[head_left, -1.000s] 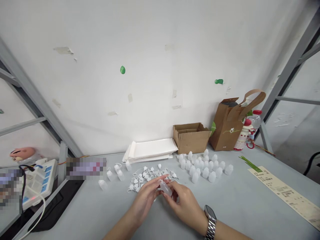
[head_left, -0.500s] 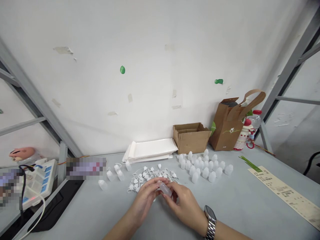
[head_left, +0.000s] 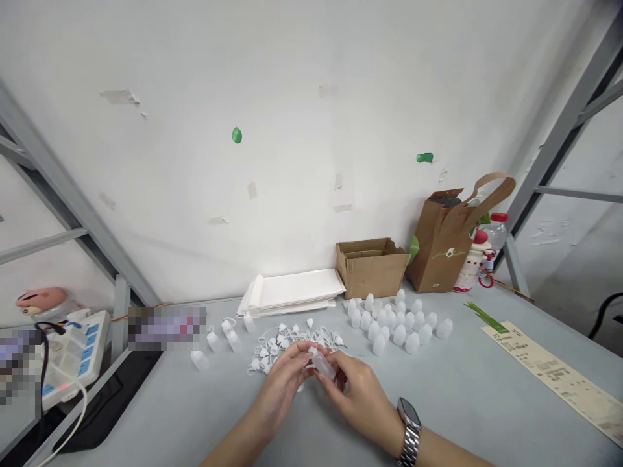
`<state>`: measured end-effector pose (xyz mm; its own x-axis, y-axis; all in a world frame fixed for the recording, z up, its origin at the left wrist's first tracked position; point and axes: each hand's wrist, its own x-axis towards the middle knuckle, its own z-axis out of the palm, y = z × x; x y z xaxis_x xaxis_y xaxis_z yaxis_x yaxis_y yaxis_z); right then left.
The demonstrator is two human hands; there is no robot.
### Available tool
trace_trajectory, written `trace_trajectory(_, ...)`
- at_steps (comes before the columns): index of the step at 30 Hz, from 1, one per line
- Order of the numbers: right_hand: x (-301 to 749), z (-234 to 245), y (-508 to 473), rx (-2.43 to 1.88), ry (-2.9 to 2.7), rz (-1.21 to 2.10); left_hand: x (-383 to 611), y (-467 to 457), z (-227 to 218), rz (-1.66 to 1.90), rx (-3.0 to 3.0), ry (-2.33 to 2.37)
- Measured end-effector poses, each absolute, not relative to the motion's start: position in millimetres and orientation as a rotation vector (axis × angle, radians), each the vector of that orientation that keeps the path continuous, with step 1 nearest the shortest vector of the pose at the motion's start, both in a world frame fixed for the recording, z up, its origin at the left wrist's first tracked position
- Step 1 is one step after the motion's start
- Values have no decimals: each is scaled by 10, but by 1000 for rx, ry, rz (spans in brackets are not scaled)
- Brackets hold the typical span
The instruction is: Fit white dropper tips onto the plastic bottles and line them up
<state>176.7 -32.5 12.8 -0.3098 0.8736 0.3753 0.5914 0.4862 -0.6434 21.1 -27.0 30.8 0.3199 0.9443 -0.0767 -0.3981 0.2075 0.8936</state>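
Observation:
In front of me, both hands meet at a small translucent plastic bottle [head_left: 323,364], which is held tilted above the table. My right hand [head_left: 357,392] grips its body between thumb and fingers. The fingers of my left hand [head_left: 287,379] are closed at its upper left end, where a white part shows; whether that is a separate cap is hard to make out. Just behind my hands lies a heap of white caps with looped straps [head_left: 277,344]. Several similar translucent bottles [head_left: 399,334] stand in a cluster to the right. On the left are several capped bottles [head_left: 214,342].
Along the wall are white paper-like sheets [head_left: 296,288], an open cardboard box [head_left: 372,275] and a brown paper bag [head_left: 440,256]. A printed paper strip [head_left: 549,376] lies at right. A power strip [head_left: 87,350] with cables and a black mat [head_left: 111,395] are at left.
The bottle has turned slightly to a steeper tilt between my fingers. Both hands stay in nearly the same place, and the view has shifted a little.

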Motion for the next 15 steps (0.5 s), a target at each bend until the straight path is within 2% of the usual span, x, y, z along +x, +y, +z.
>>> trace_trajectory(15, 1768, 125, -337, -1152, -2065, 496, 207, -262, 339, 1004, 920, 845)
